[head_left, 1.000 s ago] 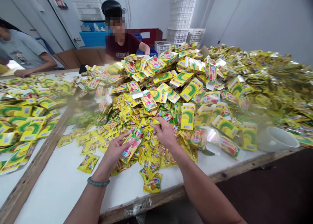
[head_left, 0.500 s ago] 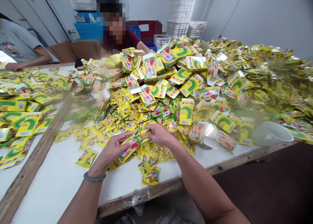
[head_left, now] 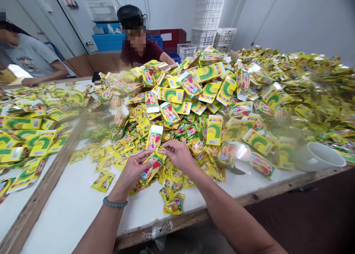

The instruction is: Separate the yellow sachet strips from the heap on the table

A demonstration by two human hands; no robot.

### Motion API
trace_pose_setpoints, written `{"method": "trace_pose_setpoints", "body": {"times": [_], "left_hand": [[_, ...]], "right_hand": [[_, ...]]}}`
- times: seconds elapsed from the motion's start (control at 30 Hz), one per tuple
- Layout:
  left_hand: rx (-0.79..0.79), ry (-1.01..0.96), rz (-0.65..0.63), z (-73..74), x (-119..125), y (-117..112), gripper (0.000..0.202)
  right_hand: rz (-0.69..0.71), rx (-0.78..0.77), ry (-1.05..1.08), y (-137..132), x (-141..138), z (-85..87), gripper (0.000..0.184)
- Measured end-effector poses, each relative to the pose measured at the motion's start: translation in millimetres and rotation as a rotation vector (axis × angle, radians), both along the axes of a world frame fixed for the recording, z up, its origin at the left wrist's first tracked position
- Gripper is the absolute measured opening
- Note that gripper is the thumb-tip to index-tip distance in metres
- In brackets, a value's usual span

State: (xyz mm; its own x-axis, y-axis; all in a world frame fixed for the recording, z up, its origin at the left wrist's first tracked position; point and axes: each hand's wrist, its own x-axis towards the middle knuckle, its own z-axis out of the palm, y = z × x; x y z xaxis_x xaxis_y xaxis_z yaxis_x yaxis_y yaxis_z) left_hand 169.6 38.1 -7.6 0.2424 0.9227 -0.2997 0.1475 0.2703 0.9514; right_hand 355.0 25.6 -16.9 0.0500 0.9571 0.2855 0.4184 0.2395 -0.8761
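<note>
My left hand [head_left: 138, 169] is closed around a small yellow and green candy box [head_left: 152, 167] with a watermelon print, tilted over the table. At the box's upper end my right hand [head_left: 177, 154] pinches with thumb and fingers; what lies between them is mostly hidden. Just beyond the hands stands another candy box [head_left: 154, 137] with its white flap up. Yellow candy packets [head_left: 173, 178] lie under and around both hands. Behind them rises a heap of candy boxes [head_left: 191, 84], with green candy packets [head_left: 191, 126] at its foot.
A wooden strip [head_left: 52, 165] divides the white tabletop [head_left: 69, 202]; more boxes [head_left: 41, 141] lie left of it. A white cup [head_left: 323, 156] sits at the right edge. A large packet pile [head_left: 310, 84] fills the back right. Two people work across the table; white crates [head_left: 206, 21] stand behind.
A candy box with a raised white flap now stands just beyond my hands, where packets showed before. My right hand has come closer to the held box. The whole view has shifted slightly.
</note>
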Motion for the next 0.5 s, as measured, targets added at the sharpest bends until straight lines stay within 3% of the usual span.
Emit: {"method": "trace_pose_setpoints", "body": {"times": [0.17, 0.33, 0.5], "left_hand": [[-0.049, -0.121, 0.028, -5.6, -1.0, 0.5, 0.061], [-0.107, -0.182, 0.026, -7.2, -4.2, 0.8, 0.061], [-0.100, -0.185, -0.007, -3.9, -2.2, -0.1, 0.066]], "right_hand": [[-0.078, 0.040, 0.039, -3.6, -7.0, -2.2, 0.005], [0.033, -0.082, 0.157, -3.5, -6.1, -4.6, 0.013], [-0.018, -0.072, 0.035, -4.6, -2.2, 0.2, 0.012]]}}
